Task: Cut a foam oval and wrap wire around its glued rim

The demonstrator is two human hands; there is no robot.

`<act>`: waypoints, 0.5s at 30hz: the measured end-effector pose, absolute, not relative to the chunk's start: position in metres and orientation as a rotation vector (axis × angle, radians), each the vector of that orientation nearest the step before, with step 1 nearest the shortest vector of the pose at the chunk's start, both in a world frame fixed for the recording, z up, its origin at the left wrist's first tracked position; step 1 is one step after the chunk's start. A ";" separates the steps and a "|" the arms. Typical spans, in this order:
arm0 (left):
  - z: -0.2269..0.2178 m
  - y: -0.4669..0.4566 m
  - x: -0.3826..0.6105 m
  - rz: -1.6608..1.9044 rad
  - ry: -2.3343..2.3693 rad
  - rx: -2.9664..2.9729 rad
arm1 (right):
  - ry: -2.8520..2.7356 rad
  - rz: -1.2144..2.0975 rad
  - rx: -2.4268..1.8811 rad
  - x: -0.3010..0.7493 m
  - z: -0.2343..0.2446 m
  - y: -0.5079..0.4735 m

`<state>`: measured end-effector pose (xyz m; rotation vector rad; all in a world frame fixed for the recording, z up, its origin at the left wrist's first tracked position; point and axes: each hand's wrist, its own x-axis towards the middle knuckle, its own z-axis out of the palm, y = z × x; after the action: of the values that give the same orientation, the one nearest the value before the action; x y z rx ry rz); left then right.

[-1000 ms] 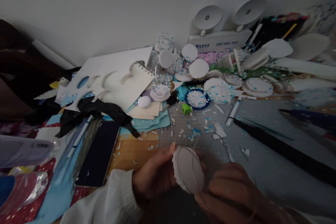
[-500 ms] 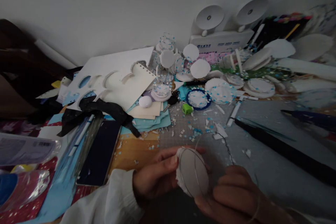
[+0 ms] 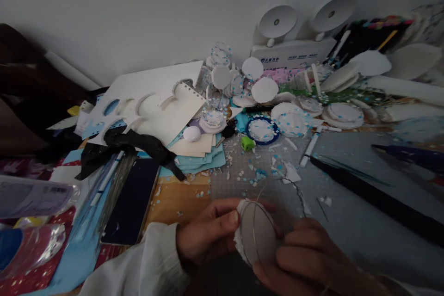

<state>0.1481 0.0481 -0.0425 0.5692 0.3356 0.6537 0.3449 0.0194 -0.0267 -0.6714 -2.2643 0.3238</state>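
Between fingers [image 3: 225, 216], perhaps wire-wrapped disc [image 3: 260, 239]

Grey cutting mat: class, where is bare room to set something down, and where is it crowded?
Bare: the grey cutting mat between the right hand and long black strip. Crowded: white foam discs by the wall, paper stacks left.

A green sharpener [image 3: 247, 143] lies just beside a blue-rimmed dish [image 3: 262, 142], teal paper [image 3: 204, 161] and black ribbon [image 3: 145, 144] leftward.
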 end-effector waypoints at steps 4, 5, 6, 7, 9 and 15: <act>-0.044 0.048 0.148 0.635 0.339 0.546 | -2.279 0.362 -0.683 0.346 -0.028 0.020; -0.044 0.047 0.148 0.625 0.354 0.541 | -2.280 0.374 -0.687 0.346 -0.027 0.020; -0.045 0.047 0.148 0.619 0.370 0.537 | -2.271 0.374 -0.698 0.345 -0.026 0.020; -0.046 0.047 0.148 0.614 0.387 0.534 | -2.263 0.370 -0.706 0.345 -0.025 0.020; -0.046 0.047 0.149 0.606 0.403 0.523 | -2.241 0.316 -0.722 0.345 -0.024 0.021; -0.043 0.053 0.149 0.637 0.486 0.481 | -2.219 0.162 -0.714 0.339 -0.024 0.031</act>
<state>0.1489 0.0529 -0.0429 0.4812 0.4857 0.6367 0.3391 0.0312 -0.0238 -0.7139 -2.2192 0.1623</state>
